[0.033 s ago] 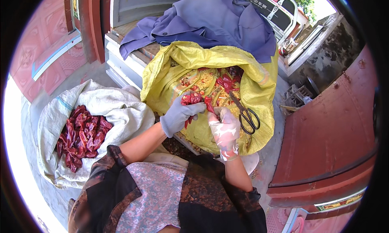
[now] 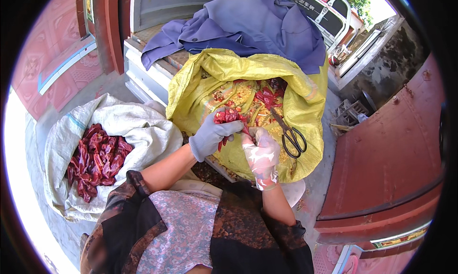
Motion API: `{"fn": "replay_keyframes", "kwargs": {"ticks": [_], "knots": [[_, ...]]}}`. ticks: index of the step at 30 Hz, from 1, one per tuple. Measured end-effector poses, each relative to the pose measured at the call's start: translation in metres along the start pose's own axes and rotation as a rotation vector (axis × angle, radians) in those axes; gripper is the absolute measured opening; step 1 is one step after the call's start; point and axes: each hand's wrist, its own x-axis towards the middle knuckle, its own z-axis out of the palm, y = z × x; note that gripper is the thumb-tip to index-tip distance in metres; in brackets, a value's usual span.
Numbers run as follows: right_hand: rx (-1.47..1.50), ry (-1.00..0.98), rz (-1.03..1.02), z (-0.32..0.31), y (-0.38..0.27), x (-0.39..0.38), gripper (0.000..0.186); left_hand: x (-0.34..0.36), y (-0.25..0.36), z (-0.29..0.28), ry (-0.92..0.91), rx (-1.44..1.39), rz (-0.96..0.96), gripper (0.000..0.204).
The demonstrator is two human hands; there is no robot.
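My left hand (image 2: 211, 138), in a grey glove, is closed round several dried red chillies (image 2: 229, 115) above the front of the open yellow sack (image 2: 305, 107). My right hand (image 2: 261, 152), in a pale pink patterned glove, pinches at a red chilli beside the left hand's bunch. Inside the yellow sack lie yellow seeds (image 2: 238, 94), stem bits and red chilli pieces (image 2: 268, 98). Black-handled scissors (image 2: 298, 143) rest on the sack just right of my right hand. A white sack (image 2: 148, 126) at the left holds a pile of dried red chillies (image 2: 98, 164).
Behind the yellow sack, purple cloth (image 2: 255, 26) lies on a metal vehicle bed (image 2: 138, 73). A pink tiled wall (image 2: 52, 31) stands at left, a red metal door (image 2: 381, 164) at right, with a small wooden stool (image 2: 348, 112) beyond the sack.
My right hand has shifted slightly left, closer to the chillies in my left hand. My left hand is nearly where it was.
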Motion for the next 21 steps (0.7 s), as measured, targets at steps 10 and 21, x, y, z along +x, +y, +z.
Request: {"fn": "replay_keyframes", "kwargs": {"ticks": [10, 21], "knots": [[0.229, 0.002, -0.089, -0.017, -0.022, 0.027, 0.021, -0.001, -0.007, -0.005, 0.020, -0.056, 0.085, 0.030], [0.259, -0.143, -0.263, -0.012, -0.008, 0.033, 0.016, 0.001, -0.017, -0.006, -0.170, -0.106, 0.006, 0.018]]}}
